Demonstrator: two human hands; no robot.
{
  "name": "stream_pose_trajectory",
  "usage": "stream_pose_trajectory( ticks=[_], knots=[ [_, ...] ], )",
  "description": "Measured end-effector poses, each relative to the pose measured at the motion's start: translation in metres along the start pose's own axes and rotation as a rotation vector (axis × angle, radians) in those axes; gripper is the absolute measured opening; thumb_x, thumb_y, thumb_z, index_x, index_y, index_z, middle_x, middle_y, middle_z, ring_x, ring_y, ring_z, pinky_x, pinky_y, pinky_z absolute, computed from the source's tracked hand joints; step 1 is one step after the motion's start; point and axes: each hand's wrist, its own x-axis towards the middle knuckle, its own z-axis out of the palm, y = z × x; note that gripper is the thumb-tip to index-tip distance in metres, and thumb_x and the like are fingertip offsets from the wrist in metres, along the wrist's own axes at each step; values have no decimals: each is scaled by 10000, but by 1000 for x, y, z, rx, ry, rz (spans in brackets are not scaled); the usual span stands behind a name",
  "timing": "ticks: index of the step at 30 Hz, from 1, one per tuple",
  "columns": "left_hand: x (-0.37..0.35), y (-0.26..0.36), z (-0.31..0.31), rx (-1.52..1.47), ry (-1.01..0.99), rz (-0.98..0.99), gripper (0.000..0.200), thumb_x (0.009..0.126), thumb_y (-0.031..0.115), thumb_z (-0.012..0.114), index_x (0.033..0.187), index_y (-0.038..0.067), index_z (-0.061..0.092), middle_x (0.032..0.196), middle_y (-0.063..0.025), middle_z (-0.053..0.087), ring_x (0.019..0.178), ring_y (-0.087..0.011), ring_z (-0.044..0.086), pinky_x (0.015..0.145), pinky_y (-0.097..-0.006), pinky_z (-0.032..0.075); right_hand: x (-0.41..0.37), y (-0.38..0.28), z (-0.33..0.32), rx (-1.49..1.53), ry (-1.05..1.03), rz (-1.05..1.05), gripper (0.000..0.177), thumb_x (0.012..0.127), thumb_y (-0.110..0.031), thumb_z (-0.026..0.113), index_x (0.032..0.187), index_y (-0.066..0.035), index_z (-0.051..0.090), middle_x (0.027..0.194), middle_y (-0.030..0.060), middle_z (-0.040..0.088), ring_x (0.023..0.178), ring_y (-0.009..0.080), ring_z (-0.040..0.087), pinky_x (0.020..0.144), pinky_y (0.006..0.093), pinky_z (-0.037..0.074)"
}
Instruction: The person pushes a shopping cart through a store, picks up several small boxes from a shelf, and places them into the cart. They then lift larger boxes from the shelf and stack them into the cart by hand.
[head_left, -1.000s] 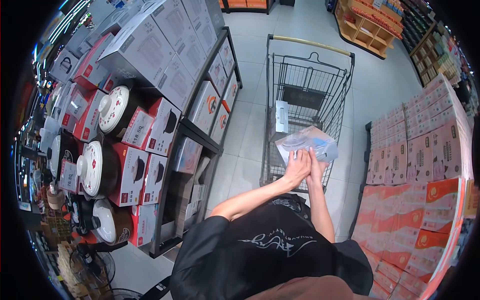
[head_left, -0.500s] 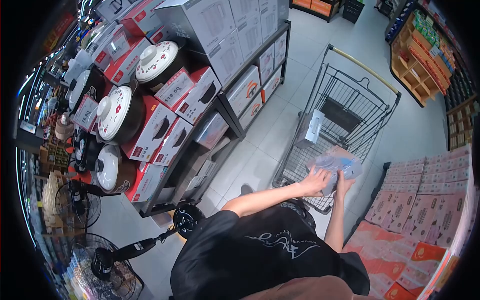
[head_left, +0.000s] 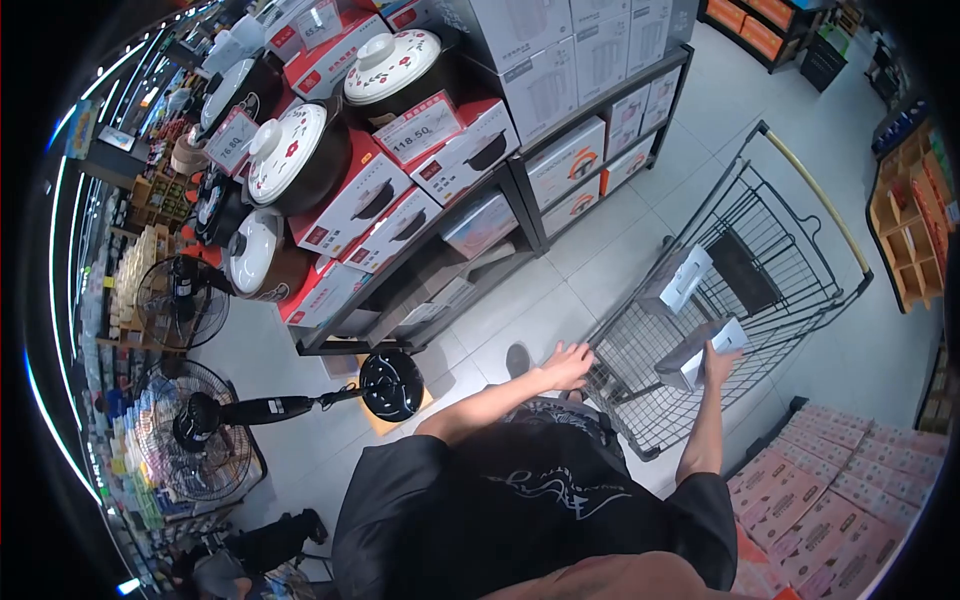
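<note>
A grey-and-white box is over the basket of the metal shopping cart, and my right hand grips its right end. My left hand is at the cart's near left rim, fingers spread and holding nothing. A second, similar box lies farther up in the basket, beside a dark panel.
Left of the cart, a shelf rack carries boxed goods and lidded pots. Standing fans are at the lower left, near a person. Stacked pink packages stand at the lower right.
My left hand has let go of the box and moved left to the cart rim. My right hand has moved to the right with the box. The view has shifted too.
</note>
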Motion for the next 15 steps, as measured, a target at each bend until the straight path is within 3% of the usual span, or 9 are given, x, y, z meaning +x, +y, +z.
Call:
stream_pose_trajectory(
  ticks=[5, 11, 15],
  knots=[
    [-7, 5, 20, -106, -122, -90, 667, 777, 278, 674, 1278, -31, 363, 1381, -213, 312, 1192, -380, 443, 942, -544, 380, 34, -1, 29, 0, -79, 38, 1125, 605, -457, 773, 1416, -24, 125, 1267, 313, 469, 1165, 420, 493, 983, 432, 395],
    [-12, 26, 12, -172, -244, -147, 720, 787, 311, 651, 1326, -29, 314, 1465, -196, 223, 1157, -382, 481, 917, -508, 411, 71, 9, 74, 34, -80, 90, 1107, 597, -435, 797, 1375, 17, 152, 1207, 322, 509, 1124, 430, 520, 966, 440, 412],
    [-9, 24, 20, -71, -281, -138, 679, 781, 359, 652, 1275, -26, 388, 1470, -166, 250, 1129, -289, 530, 818, -463, 436, 86, 14, 97, 126, -91, 73, 1092, 585, -444, 803, 1341, 27, 171, 1156, 332, 531, 1077, 438, 545, 940, 444, 430]
  ],
)
